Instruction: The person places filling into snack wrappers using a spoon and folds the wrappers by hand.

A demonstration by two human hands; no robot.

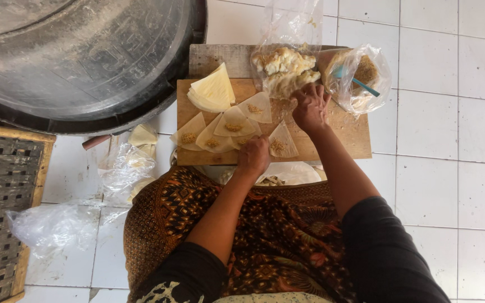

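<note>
A: Nearest: patterned skirt [265, 235]. Left hand [252, 157]?
B: Curled shut on near board [355, 134] edge, beside filled wrapper [282, 143]; grip unclear.
A: Right hand [310, 106]?
B: Farther, fingers pinched in the dough bag [284, 70].

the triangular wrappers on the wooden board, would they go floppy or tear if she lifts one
Probably floppy: the triangular wrappers look thin and lie flat on the wooden board. Likely light, too. A mound of filling sits on each, so a lifted sheet could sag or tear.
</note>
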